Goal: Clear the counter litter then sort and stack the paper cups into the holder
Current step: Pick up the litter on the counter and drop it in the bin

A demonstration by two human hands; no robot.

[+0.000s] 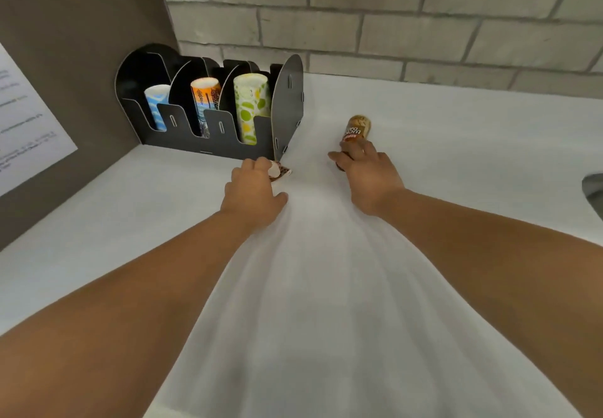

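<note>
With three cup stacks (251, 107) sitting in the holder (287, 107), litter is remaining: beside it the left hand (251, 189) is pinching a wrapper (280, 169), the right hand (365, 169) gripping a bottle (357, 128).

Bright, even light falls from above, washing the white counter (456, 156) pale beyond both hands. Soft shadows sit beneath the forearms. Wide-angle stretch bends the brick wall (391, 26) overhead; everything looks slightly soft, the printed sheet (26, 117) far left unreadable.
</note>
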